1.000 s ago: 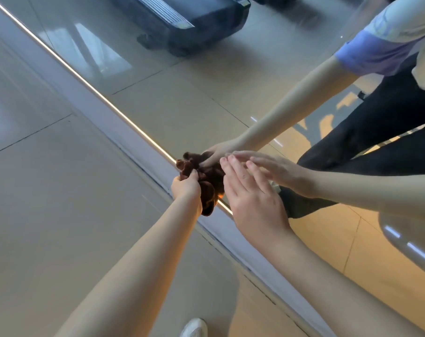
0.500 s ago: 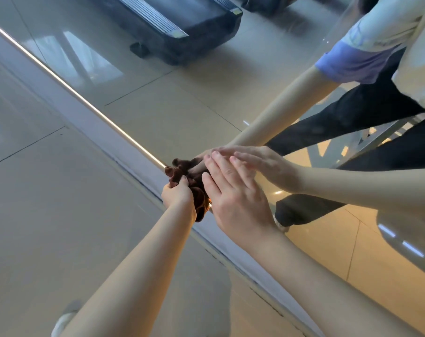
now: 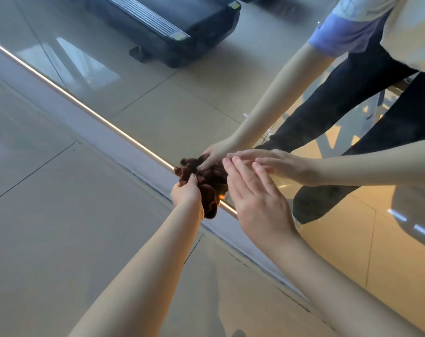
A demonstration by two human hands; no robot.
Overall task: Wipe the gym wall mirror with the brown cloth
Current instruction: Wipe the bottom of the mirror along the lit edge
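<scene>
- Gym wall mirror (image 3: 182, 113), reflecting a treadmill (image 3: 172, 27).
- Right hand (image 3: 255, 203): fingers straight and together, tips at the glass, holding nothing.
- Left hand (image 3: 186, 193) clenched round the bunched brown cloth (image 3: 207, 190) at the mirror's bottom edge.

No legible text, number, brand or sign is recorded anywhere in the head view. Two small pale tags (image 3: 234, 5) are noted on the end corners of the black ribbed machine (image 3: 187, 18) reflected in the large glass wall mirror (image 3: 177, 110). Any lettering on them is too small to be made out. A faint darker mark, possibly print, is seen on the pale blue short shirt sleeve (image 3: 352, 13) in the reflection. It is blurred, and nothing can be read from it.
</scene>
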